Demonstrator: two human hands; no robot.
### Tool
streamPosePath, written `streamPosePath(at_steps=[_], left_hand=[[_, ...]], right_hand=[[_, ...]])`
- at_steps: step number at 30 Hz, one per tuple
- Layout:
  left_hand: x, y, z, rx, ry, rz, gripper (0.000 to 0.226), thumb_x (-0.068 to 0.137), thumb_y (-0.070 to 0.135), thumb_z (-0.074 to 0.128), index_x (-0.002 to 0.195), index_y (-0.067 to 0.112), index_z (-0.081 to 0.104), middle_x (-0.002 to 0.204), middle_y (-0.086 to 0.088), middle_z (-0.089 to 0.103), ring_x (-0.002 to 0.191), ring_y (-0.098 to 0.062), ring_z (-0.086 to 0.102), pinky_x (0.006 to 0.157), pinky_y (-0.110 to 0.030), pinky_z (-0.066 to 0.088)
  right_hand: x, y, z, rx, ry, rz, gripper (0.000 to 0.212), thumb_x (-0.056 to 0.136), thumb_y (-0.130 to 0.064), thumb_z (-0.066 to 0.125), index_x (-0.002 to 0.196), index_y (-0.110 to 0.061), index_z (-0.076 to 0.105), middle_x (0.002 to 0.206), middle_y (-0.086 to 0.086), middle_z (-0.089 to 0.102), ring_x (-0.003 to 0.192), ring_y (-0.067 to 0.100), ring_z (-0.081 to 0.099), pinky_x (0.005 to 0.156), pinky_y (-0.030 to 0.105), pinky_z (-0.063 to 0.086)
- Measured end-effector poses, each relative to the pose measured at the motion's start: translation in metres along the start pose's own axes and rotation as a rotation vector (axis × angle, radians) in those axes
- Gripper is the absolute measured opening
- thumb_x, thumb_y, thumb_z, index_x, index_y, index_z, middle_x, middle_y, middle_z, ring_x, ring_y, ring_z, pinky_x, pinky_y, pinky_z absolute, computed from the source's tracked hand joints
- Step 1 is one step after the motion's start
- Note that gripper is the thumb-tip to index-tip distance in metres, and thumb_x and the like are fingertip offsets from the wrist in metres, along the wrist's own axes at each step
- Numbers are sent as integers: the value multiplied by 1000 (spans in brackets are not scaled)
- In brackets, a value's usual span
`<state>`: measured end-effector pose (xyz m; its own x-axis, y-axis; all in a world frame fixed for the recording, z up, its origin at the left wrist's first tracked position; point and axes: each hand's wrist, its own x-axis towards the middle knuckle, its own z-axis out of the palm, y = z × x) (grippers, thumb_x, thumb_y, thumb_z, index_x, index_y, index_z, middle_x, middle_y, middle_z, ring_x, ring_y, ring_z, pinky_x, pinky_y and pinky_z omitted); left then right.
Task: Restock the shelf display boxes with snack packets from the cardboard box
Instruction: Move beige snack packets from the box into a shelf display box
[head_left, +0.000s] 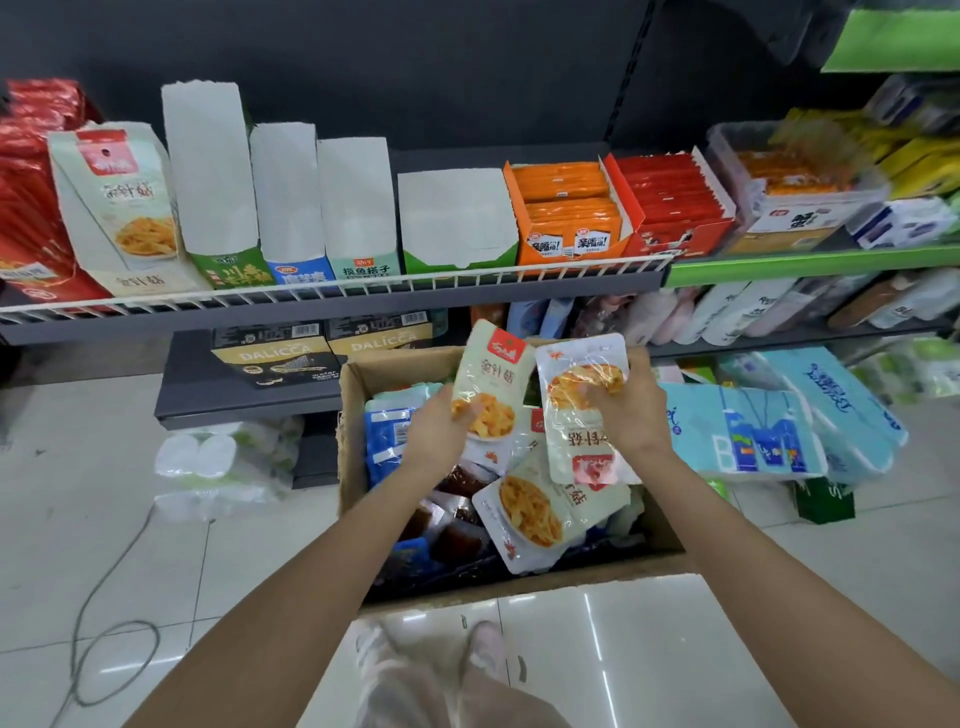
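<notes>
A cardboard box stands open on the floor below the shelf, holding several snack packets. My left hand grips a pale green mushroom snack packet upright above the box. My right hand holds a second, similar packet turned upside down, beside the first. Another such packet lies in the box among blue and dark packets. On the shelf, a matching display box stands at the left with one packet in it. Several white display boxes to its right look empty.
Orange and red display boxes fill the shelf's right part behind a white wire rail. Blue tissue packs lie right of the box, wrapped rolls to its left. A grey cable loops on the tiled floor.
</notes>
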<state>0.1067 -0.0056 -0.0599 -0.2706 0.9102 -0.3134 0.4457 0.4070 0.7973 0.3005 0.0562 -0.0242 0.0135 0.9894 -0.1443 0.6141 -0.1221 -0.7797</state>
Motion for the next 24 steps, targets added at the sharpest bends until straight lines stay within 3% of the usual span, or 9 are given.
streamPosePath(at_steps=[4,7,10,14,16,18,19,21,24], left_hand=[[-7,11,-36,-278,224,40,35,96,24,53,128,11,53,119,0,62,110,-16,57,92,-29,43],[-11,16,-60,-363,223,94,34,94,27,56,126,16,56,115,5,65,109,-13,60,95,-31,46],[-18,25,-82,-476,136,152,27,96,20,53,123,19,55,116,3,64,106,-9,61,89,-20,49],[-16,28,-117,-478,128,168,26,94,13,55,119,20,56,124,-4,59,114,-17,57,97,-29,47],[-9,24,-140,-296,147,223,25,92,14,59,116,20,60,128,-1,48,120,-14,48,99,-21,43],[-4,22,-168,-185,135,300,27,92,14,59,119,18,60,129,3,42,121,-9,43,95,-12,41],[-2,21,-183,-200,107,306,26,92,14,58,117,21,60,127,4,47,119,-8,48,96,-16,43],[0,16,-210,-332,26,275,22,93,13,56,111,26,58,116,8,62,108,-6,60,95,-24,48],[10,6,-247,-458,21,252,21,94,11,55,109,25,58,107,13,66,94,6,63,85,-16,51]], right_hand=[[5,-17,8,250,5,99,34,93,-15,57,124,-11,46,109,3,57,96,20,56,76,29,43],[9,-38,20,526,-58,248,25,93,-10,53,118,-12,49,106,10,63,90,25,64,73,38,55],[10,-64,30,660,-224,218,33,91,2,48,123,-8,49,114,15,63,99,30,63,82,47,54],[11,-105,36,542,-417,16,32,91,-2,57,121,-11,58,114,12,66,96,25,66,84,40,55],[13,-132,40,269,-494,-159,25,89,-11,63,113,-15,64,111,3,68,89,12,66,74,24,54],[16,-161,47,-3,-603,-312,21,86,-17,67,107,-22,65,105,-7,66,85,5,64,68,20,52],[18,-176,52,-77,-667,-351,23,85,-18,68,106,-26,64,103,-10,65,84,4,65,67,20,53],[20,-203,65,-65,-752,-359,23,85,-17,69,103,-30,64,99,-15,66,83,4,68,67,20,54],[30,-233,92,102,-768,-253,20,84,-12,69,98,-26,68,99,-5,72,86,14,71,77,30,57]])
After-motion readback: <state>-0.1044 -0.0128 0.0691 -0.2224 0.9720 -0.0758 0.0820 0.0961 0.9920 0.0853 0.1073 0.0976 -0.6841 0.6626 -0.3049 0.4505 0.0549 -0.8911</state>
